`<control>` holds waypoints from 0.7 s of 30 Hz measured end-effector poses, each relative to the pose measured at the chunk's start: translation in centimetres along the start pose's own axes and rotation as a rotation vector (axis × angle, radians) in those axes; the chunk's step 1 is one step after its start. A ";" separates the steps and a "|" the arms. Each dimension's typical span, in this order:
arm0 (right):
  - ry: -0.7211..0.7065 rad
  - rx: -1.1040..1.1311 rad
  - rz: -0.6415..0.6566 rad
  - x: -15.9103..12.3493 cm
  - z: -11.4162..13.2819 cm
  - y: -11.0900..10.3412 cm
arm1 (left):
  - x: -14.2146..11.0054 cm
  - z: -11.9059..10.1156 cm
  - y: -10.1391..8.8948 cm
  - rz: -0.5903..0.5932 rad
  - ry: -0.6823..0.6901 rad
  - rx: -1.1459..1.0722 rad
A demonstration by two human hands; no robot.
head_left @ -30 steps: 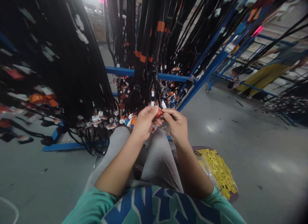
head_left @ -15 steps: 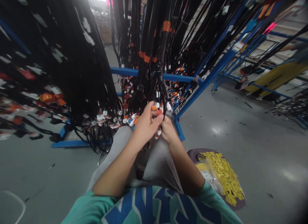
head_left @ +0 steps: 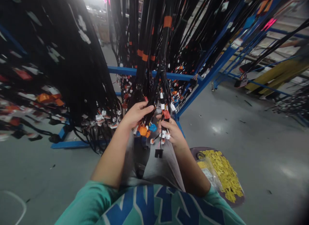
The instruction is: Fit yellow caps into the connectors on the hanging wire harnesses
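My right hand [head_left: 174, 133] has its fingers wrapped round the branch ends of a wire harness [head_left: 165, 83]. A red connector [head_left: 166, 114] shows just above that thumb, with several white connectors [head_left: 164, 134] by the fingers. From the same cluster a black connector [head_left: 158, 153] dangles in front of my knee. To the left, my left hand [head_left: 135, 114] is open, its thumb stretched toward the hanging wires; some of its fingertips are hidden among them. Orange connectors [head_left: 143, 131] and a blue connector [head_left: 153, 127] hang just below it.
A blue metal rack [head_left: 178, 76] carries dense black harnesses, with a thick bundle [head_left: 82, 57] at left. On the floor at right, a dark tray [head_left: 193, 151] holds yellow pieces [head_left: 223, 173] and a plastic bag [head_left: 210, 173]. A person [head_left: 277, 76] stands beyond, at right.
My left hand has moved left, away from the red connector and my right hand. The harness ends now hang in fuller view, with the black, orange and blue connectors showing.
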State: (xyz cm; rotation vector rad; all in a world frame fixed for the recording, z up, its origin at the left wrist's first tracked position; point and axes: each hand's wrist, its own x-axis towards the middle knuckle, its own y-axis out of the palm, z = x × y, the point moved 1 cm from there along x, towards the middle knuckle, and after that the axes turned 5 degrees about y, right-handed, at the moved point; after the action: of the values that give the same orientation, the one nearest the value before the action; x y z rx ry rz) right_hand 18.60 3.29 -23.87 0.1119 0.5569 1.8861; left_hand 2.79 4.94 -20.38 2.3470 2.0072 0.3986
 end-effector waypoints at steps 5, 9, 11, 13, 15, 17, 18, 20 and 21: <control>-0.056 -0.057 -0.047 0.0 -0.1 -0.6 | -1.1 0.6 -0.2 0.232 -0.219 -0.158; -0.190 -0.174 -0.174 0.6 -0.6 -1.3 | -1.4 0.2 -0.3 0.334 -0.241 -0.137; -0.289 -0.282 -0.251 1.0 -0.8 -1.8 | -1.4 -0.4 -0.5 0.400 -0.209 -0.006; -0.365 -0.386 -0.310 1.2 -0.9 -2.3 | -1.4 -0.7 -0.6 0.451 -0.167 0.116; -0.400 -0.469 -0.346 1.4 -0.9 -2.6 | -1.5 -0.4 -0.5 0.462 -0.166 0.129; -0.431 -0.533 -0.371 1.4 -1.0 -2.7 | -1.7 0.3 -0.2 0.425 -0.214 0.017; -0.452 -0.567 -0.379 1.4 -1.0 -2.7 | -1.9 0.8 0.0 0.402 -0.249 -0.061; -0.494 -0.637 -0.403 1.3 -1.2 -2.6 | -2.2 1.7 0.6 0.351 -0.309 -0.203; -0.518 -0.666 -0.432 1.2 -1.4 -2.6 | -2.3 2.1 0.9 0.323 -0.327 -0.256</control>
State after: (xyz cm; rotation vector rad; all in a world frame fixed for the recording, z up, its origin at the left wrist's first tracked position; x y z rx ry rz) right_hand 19.94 4.62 -26.48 0.0321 -0.3838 1.4496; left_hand 3.76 2.84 -22.63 2.3842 1.3572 0.2405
